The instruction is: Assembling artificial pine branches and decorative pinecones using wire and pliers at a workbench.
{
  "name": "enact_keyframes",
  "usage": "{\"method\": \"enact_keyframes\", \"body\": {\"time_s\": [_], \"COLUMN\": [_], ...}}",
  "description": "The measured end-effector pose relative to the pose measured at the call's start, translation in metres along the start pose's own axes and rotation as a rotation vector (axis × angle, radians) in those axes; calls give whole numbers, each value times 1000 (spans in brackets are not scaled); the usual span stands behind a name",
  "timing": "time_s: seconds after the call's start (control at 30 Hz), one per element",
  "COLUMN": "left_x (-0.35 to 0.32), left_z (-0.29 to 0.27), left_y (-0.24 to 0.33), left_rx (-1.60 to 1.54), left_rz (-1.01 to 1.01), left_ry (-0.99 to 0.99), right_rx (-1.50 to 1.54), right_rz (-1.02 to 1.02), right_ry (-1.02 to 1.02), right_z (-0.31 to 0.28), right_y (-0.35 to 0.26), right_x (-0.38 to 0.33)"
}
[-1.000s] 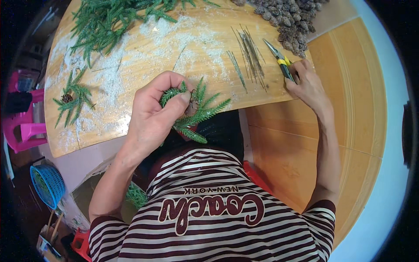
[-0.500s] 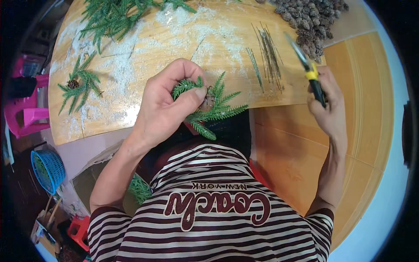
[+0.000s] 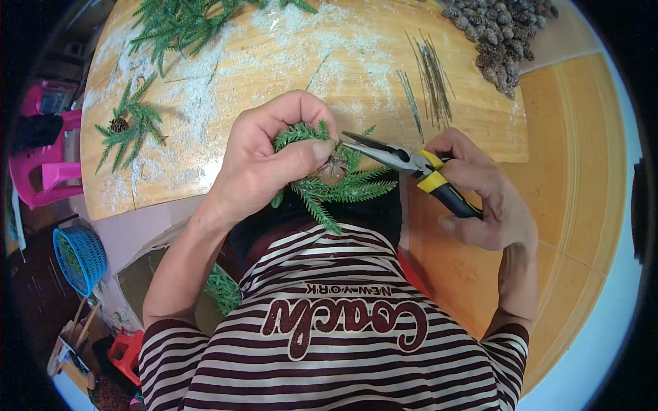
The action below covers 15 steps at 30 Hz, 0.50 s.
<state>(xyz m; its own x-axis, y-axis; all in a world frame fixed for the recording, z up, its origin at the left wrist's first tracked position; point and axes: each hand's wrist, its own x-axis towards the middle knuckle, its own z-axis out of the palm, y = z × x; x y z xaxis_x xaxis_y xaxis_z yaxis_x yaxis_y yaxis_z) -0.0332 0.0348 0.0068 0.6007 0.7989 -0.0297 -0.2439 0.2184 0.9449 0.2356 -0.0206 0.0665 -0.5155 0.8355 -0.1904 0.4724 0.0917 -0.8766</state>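
Between thumb and fingers, my left hand pinches a green artificial pine sprig near the table's front edge. A brown pine cone sits in the middle of that sprig, just below my thumb tip. My right hand is wrapped round the black and yellow handles of long-nose pliers. Their jaws are parted and point left, with the tips close beside my left thumb and the sprig. Whether the tips touch anything there I cannot tell.
On the wooden table lie white flakes, thin wires, a sprig with a cone at left, and a heap of green branches. Pine cones are piled at the far right. A blue basket stands lower left.
My right hand has brought the pliers left and nearer, from beside the cone pile to the sprig, and their jaws now show parted. My left hand keeps its pinch on the sprig.
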Motion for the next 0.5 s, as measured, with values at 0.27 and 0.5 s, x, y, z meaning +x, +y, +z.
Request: {"method": "enact_keyframes", "body": {"time_s": [0.27, 0.5], "left_x": [4, 6], "left_z": [-1, 5], "left_y": [-2, -4], "left_rx": [-64, -22], "left_rz": [-70, -100], "left_ry": [-48, 29], "right_rx": [-13, -45], "right_rz": [27, 20], "right_ry": [15, 26], "right_z": [7, 9], "right_y": [8, 13], "right_x": [2, 3]}}
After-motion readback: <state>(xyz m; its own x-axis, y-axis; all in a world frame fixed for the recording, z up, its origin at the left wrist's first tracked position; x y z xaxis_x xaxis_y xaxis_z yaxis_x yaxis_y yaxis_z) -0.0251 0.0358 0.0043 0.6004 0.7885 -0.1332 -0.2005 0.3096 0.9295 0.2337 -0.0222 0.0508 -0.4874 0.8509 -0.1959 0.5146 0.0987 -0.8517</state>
